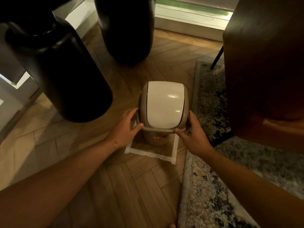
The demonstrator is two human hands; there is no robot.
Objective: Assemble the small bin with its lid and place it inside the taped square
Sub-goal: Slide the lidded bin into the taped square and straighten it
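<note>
- A dim room with a herringbone wood floor; a patterned rug lies to the right of the hands, two tall dark vases stand beyond the left fingers, and a brown chair sits beyond the right ones.
- The small bin, beige, already wears its lid, a swing-top with a pale flap; it sits directly between the two hands.
- The left hand is curled about the lid's left rim, thumb at the near edge; the right hand mirrors it on the right rim. Both are partly closed and holding the bin.
- The bin stands upright, its long axis vertical, the flap running away from the fingers.
- The taped square lies just below and nearer than the fingertips; the bin's base seems inside it, though whether it rests on the floor I cannot tell.
- Judging by this, both hands are equally near; what remains is a straight lowering and release.
</note>
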